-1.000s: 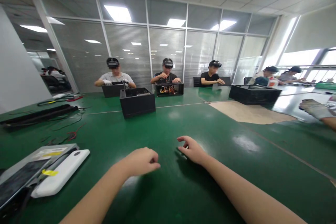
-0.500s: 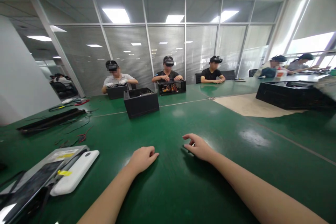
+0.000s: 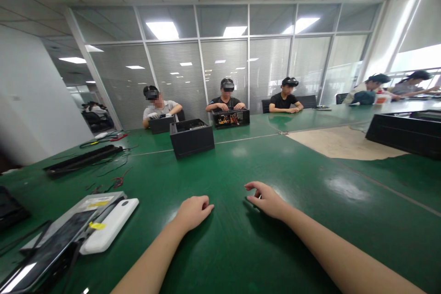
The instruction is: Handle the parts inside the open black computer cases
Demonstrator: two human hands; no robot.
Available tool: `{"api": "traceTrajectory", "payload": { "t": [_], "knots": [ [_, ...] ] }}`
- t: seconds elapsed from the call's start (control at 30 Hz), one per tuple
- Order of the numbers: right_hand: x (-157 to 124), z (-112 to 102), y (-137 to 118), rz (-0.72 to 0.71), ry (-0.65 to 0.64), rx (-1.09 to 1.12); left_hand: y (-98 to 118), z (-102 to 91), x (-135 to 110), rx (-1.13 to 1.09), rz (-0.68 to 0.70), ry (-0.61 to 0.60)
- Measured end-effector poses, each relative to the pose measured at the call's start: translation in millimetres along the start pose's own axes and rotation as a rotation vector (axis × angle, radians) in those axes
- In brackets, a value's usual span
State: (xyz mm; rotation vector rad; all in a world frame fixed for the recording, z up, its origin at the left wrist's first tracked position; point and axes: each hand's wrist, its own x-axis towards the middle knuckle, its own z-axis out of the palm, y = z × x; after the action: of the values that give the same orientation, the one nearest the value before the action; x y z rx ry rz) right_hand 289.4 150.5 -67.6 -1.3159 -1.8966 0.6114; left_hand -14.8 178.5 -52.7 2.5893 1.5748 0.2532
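Observation:
My left hand [image 3: 193, 211] rests on the green table [image 3: 241, 248] as a loose fist, knuckles up, and nothing shows in it. A short way to its right, my right hand [image 3: 266, 200] sits with its fingers curled down onto the table in a pinch. A small pale thing shows under its fingers, too small to name. The two hands are apart. A white oblong device [image 3: 110, 226] is the object closest to my left hand.
Left of the white device lie a grey flat unit [image 3: 81, 206] and a dark panel [image 3: 44, 250]. A black open box [image 3: 192, 138] stands mid-table and another [image 3: 403, 132] at the right. A black strip [image 3: 82, 158] and loose wires [image 3: 115, 179] lie left. Several people sit across the table.
The view has swung left and up a little. Both hands stay in nearly the same place on the table. A gloved hand seen at the right edge is out of view.

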Motion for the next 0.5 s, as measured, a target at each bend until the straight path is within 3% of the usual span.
{"api": "traceTrajectory", "payload": {
  "t": [0.5],
  "knots": [
    [1.3, 3.5, 8.4, 0.003, -0.019, -0.012, 1.2, 1.4, -1.2, 0.017, 0.009, 0.003]
  ]
}}
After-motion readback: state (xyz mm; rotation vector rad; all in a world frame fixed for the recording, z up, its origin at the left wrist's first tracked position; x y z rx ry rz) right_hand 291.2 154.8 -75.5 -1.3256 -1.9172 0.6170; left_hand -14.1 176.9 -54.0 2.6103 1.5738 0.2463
